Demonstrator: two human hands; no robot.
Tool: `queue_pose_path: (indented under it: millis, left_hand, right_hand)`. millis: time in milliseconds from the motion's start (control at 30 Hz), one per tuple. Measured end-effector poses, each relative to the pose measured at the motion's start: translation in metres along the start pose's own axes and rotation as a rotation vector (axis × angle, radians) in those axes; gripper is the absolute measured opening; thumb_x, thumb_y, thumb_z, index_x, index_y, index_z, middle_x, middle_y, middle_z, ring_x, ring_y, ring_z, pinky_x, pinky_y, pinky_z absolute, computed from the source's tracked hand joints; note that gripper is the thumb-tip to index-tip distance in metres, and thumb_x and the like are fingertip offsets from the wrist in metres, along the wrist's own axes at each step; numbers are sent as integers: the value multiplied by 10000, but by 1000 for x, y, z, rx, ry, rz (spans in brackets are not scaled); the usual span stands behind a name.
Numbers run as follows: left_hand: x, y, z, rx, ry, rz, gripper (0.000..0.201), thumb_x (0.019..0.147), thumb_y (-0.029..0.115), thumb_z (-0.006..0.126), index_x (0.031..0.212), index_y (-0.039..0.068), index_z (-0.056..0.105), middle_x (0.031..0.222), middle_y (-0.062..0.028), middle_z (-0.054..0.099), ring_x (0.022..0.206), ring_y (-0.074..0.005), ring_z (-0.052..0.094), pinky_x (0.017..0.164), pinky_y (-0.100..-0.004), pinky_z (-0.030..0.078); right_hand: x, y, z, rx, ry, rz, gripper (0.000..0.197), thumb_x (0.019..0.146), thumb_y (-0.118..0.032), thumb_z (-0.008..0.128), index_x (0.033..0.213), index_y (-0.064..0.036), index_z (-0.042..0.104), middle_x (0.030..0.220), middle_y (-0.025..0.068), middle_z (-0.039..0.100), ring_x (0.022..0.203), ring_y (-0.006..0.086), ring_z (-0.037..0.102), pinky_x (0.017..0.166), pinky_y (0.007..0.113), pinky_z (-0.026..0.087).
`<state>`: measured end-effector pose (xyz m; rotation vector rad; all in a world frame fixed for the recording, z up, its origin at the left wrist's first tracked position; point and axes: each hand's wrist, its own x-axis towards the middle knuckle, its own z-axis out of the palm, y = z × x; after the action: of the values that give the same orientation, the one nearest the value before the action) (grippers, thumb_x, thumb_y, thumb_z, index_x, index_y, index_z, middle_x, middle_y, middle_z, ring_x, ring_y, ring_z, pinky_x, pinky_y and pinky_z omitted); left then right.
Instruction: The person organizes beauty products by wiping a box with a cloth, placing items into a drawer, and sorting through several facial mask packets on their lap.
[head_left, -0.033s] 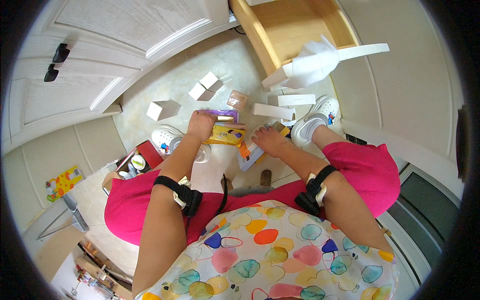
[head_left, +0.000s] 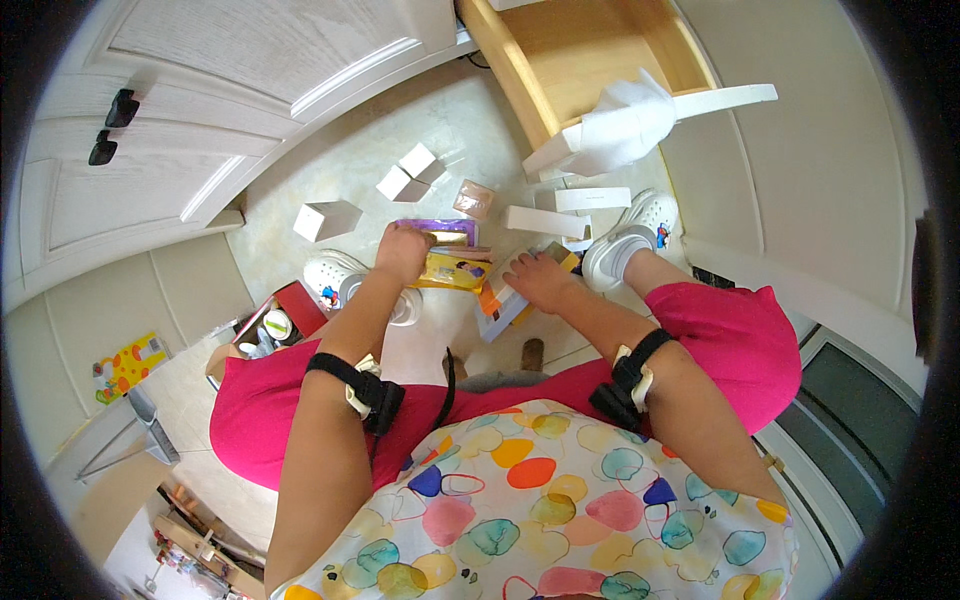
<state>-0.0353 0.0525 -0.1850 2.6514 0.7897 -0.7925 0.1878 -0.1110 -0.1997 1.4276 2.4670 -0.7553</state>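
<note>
On the floor between my feet, my left hand (head_left: pixel 402 253) has its fingers curled over the left end of a small pile of packs. It grips a flat purple packet (head_left: pixel 455 227). Just nearer to me lies a yellow packet (head_left: pixel 452 272) with a printed picture, beside the same hand. My right hand (head_left: pixel 540 282) rests with fingers apart on a flat grey-white box (head_left: pixel 494 318) with an orange patch. That box lies slanted, touching the right end of the yellow packet. The undersides of both hands are hidden.
Beyond my hands stand several white boxes (head_left: pixel 328 220) and a small brown box (head_left: pixel 474 199). An open wooden drawer (head_left: pixel 590 60) juts out at the far right, white wrapping (head_left: pixel 630 125) over its front. A red box (head_left: pixel 298 308) with odds and ends stands by my left knee.
</note>
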Motion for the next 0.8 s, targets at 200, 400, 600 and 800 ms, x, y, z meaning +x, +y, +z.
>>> queue_pose_path:
  millis: [200,400,600,800]
  left_hand:
    - [-15,16,-17,-42,-91,10,192,678,138,630,868,131,656,862,-68,652,812,-227,623,743,-346,461]
    - [-30,19,-23,-57,-113,-59,154,658,143,644,807,107,661,830,-69,646,744,-249,634,669,-364,499]
    - [-57,7,-56,-182,-87,-113,216,639,195,687,825,88,656,846,-112,604,801,-297,603,712,-391,491]
    - [-89,-8,-102,-230,-69,-198,208,640,189,701,817,85,667,851,-111,597,830,-287,596,710,-387,483]
  right_hand:
    - [2,1,9,14,-2,12,310,708,-154,610,1007,-98,551,986,90,553,989,262,531,812,374,447]
    - [2,2,10,15,65,9,188,762,-185,566,934,-118,604,945,54,585,984,236,543,847,400,439]
    - [5,5,17,-35,81,-25,229,780,-191,547,992,-124,601,964,68,594,991,237,544,911,422,396]
    - [8,1,26,-22,103,-96,244,782,-188,541,1008,-114,597,942,72,604,985,238,553,942,430,369]
